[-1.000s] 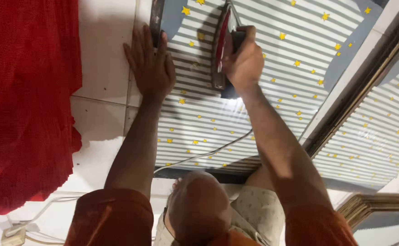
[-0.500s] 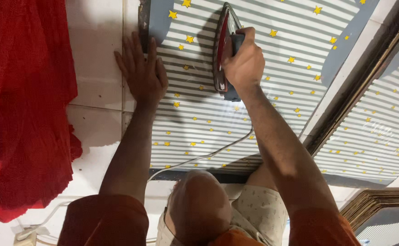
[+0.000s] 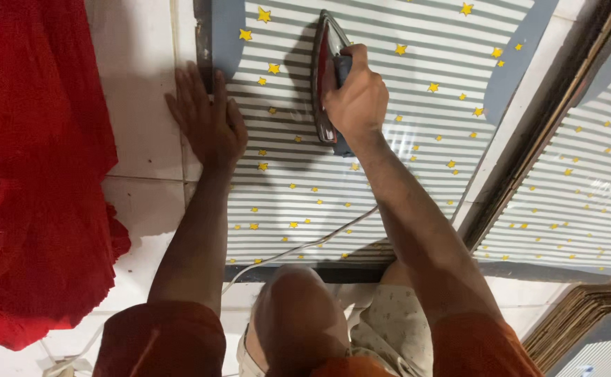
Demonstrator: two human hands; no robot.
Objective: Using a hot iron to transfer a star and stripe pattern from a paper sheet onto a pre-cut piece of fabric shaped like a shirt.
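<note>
A: Right hand — state noted?

B: Clenched around the dark handle of a red-and-silver electric iron. The iron is pressed flat on a grey-and-white striped cloth with yellow stars, directly under that hand.

A: Long axis of the iron?

B: Laid in line with the right forearm, tip pointed away from the person, heel just beyond the wrist. A white cord is trailed from it back toward the knee.

A: And the left hand?

B: Released, fingers spread, palm laid flat across the near edge of the cloth, partly on the white tiled floor. The iron is found to its right, close but apart; nothing is held by it.

A: Surroundings?

B: A heap of red fabric is seen well to the left of the left hand.
</note>
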